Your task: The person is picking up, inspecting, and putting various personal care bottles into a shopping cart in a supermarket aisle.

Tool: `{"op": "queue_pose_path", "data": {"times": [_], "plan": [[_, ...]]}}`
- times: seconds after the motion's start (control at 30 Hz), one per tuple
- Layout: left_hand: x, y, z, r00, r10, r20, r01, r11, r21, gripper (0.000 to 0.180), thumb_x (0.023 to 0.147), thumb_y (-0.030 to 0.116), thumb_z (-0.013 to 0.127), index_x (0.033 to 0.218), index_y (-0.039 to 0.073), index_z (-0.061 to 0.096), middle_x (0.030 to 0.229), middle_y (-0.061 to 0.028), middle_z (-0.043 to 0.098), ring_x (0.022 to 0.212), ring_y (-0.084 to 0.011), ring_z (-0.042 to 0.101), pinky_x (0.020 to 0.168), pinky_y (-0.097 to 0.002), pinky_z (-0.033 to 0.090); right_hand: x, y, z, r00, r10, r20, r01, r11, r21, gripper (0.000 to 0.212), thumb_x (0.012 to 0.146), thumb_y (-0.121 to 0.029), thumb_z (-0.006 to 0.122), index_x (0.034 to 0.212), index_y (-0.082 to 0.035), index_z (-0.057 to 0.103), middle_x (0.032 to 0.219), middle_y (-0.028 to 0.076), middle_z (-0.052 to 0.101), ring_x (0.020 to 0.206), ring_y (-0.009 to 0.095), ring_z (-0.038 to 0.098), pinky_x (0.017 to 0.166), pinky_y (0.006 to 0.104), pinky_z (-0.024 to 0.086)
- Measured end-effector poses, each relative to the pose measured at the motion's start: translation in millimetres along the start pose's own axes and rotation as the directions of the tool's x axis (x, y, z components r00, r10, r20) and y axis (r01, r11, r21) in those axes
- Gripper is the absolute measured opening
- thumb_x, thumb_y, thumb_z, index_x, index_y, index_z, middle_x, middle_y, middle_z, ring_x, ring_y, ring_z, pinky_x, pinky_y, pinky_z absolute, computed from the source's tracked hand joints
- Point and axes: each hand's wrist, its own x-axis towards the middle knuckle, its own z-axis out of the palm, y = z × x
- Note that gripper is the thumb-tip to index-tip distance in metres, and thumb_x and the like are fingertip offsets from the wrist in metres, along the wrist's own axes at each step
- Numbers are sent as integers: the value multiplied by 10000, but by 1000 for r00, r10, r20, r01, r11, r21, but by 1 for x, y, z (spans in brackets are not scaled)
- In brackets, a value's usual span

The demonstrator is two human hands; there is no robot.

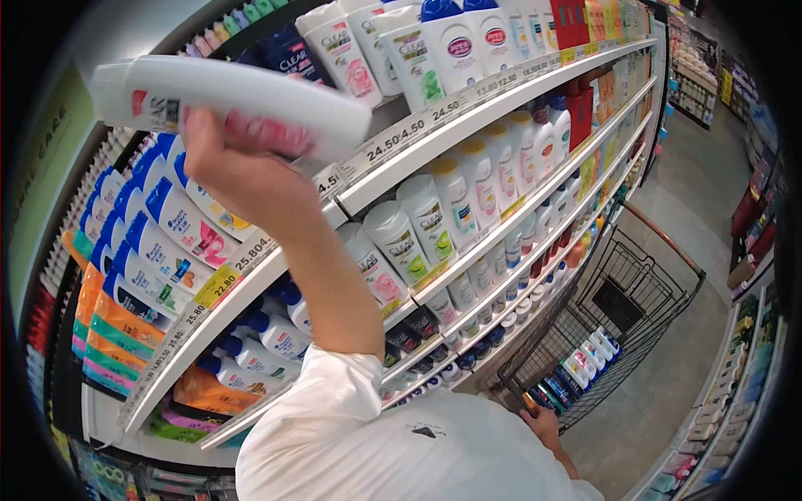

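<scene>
Shop shelves (418,157), price tags (447,111); left hand (242,171) fingers clasping pink-labelled white bottle (326,115); right hand (545,424) at cart (616,306), finger grip unclear

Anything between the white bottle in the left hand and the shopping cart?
Across the picture, white shelving with rows of bottles lies between the white bottle in the left hand and the shopping cart; whether it truly blocks, I cannot tell.

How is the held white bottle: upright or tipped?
Tipped: the white bottle points sideways in the left hand, its length running across that of the upright shelf bottles.
</scene>
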Motion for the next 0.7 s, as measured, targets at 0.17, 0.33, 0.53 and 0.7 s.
{"op": "queue_pose_path", "data": {"times": [0.17,0.33,0.53,0.7], "plan": [[-63,-16,21,661,-295,690,743,124,-658,616,993,415,422,1342,-93,421,1112,-174,488,753,-280,584,553,-430,555,4,15,23,999,-36,-27,39,993,110,587,811,-559,730,1134,-69,707,1043,204,727,997,393,687,867,474,536],[-156,-45,43,397,-111,911,630,-689,-358,805,983,502,575,1453,-107,338,1093,-165,448,822,-273,571,599,-385,571,-15,-93,-73,836,-202,-510,380,884,273,314,900,-294,738,1027,-9,701,924,168,714,795,325,684,731,395,545],[-231,-32,76,60,-222,973,512,-830,-221,711,1008,506,507,1425,-60,400,1321,-266,509,1187,-461,576,936,-565,566,-132,-237,-273,723,-458,-518,626,750,211,172,873,-173,769,876,-31,672,632,53,599,531,148,569,523,292,441],[-294,-24,71,-203,-321,925,857,-516,8,625,1035,507,446,1412,10,412,1386,-300,491,1252,-527,543,1013,-613,517,-158,-250,-306,760,-510,-403,629,735,255,229,881,-147,750,716,-40,632,532,49,499,448,175,490,455,326,369]]}}
